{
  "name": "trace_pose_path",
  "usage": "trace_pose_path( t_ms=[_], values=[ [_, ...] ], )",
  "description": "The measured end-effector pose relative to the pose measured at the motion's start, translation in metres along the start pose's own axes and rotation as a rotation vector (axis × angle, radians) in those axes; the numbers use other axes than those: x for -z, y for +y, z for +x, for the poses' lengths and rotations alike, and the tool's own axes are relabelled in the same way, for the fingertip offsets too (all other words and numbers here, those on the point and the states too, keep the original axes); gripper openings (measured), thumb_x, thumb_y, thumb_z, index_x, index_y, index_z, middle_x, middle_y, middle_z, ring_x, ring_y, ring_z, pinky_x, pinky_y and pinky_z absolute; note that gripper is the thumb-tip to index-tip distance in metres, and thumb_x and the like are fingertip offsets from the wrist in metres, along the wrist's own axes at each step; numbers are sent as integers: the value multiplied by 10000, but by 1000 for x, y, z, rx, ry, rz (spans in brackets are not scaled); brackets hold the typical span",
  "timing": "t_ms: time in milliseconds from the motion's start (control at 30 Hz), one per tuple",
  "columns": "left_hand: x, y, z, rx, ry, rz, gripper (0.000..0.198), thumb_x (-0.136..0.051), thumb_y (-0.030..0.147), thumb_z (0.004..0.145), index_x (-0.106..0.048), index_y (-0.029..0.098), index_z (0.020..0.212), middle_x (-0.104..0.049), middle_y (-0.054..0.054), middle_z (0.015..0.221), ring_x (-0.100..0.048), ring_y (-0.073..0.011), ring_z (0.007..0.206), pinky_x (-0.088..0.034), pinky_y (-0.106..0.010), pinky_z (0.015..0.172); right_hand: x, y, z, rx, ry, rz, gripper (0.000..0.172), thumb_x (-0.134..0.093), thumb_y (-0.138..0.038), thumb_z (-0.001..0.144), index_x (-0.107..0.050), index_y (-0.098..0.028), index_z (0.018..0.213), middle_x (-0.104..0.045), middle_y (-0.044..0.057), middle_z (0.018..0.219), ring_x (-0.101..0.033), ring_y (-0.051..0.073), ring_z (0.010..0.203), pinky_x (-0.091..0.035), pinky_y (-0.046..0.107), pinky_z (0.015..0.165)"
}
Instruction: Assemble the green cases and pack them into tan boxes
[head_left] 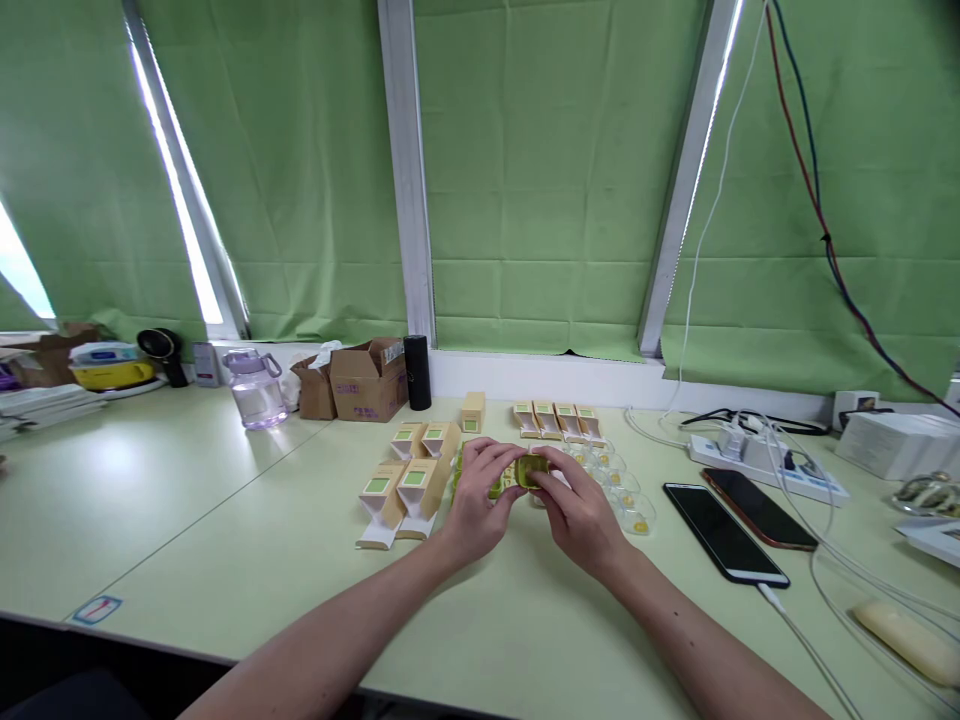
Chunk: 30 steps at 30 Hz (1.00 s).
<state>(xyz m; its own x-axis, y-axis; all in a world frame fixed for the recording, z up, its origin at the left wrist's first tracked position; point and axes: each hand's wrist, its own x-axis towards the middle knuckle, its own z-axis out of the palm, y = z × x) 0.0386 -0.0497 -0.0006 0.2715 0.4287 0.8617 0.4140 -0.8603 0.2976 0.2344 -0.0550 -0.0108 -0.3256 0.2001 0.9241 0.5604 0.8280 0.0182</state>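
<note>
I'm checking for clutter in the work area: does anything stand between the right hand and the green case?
Nothing visible does: the right hand has its fingers on the green case. The left hand is at the other side.

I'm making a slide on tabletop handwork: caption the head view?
Left hand and right hand meet at a small green item, between cartons and clear plastic cups.
</note>
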Motion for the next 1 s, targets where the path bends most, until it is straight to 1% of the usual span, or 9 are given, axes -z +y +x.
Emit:
trace_pose_path(
  t_ms=[233,400,600,733,833,933,1000],
  values=[
    [0,-1,1,-18,6,10,426,-676,103,930,-640,232,1335,-703,-110,1223,-520,-296,1198,-495,-499,1027,0,-2,1,-18,-3,7,402,-481,-102,1033,-593,-220,1400,-643,188,1338,-667,305,1231,-653,472,932],
    [-2,-2,0,-15,7,14,413,-661,145,950,-638,234,1353,-702,-122,1219,-536,-308,1191,-502,-521,1013,-1,-1,0,-21,-17,20,404,-487,-81,1024,-603,-223,1384,-641,186,1341,-661,303,1238,-655,468,930],
    [-3,-4,-1,-2,3,6,405,-658,158,957,-647,240,1354,-704,-120,1236,-535,-301,1205,-498,-520,1027,-2,2,-4,-49,-17,37,379,-503,-86,1020,-611,-203,1364,-646,191,1359,-648,305,1288,-632,494,1004],
    [-3,-4,-2,1,2,10,407,-673,158,953,-643,231,1353,-706,-120,1230,-528,-298,1202,-502,-515,1026,-2,2,-3,-62,-25,45,358,-500,-80,1022,-626,-196,1336,-639,199,1370,-653,302,1284,-641,478,981],
    [-3,-4,-1,12,-7,-1,413,-669,177,963,-633,232,1371,-707,-125,1234,-536,-303,1201,-509,-523,1018,-1,2,-3,-83,-28,55,349,-507,-92,1022,-630,-209,1328,-656,182,1355,-662,292,1279,-637,466,998],
    [-3,-4,0,34,-6,-34,420,-671,198,968,-618,235,1383,-714,-124,1234,-547,-303,1201,-517,-526,1018,0,2,-4,-110,-22,66,398,-524,-118,1022,-577,-223,1402,-660,170,1381,-649,289,1316,-615,481,1051],
    [-3,-5,0,66,1,-59,378,-671,208,971,-635,236,1346,-722,-117,1218,-555,-298,1197,-526,-523,1017,1,1,-5,-127,-21,85,463,-533,-133,1019,-511,-230,1472,-637,171,1434,-613,298,1371,-594,511,1084]
  ],
)
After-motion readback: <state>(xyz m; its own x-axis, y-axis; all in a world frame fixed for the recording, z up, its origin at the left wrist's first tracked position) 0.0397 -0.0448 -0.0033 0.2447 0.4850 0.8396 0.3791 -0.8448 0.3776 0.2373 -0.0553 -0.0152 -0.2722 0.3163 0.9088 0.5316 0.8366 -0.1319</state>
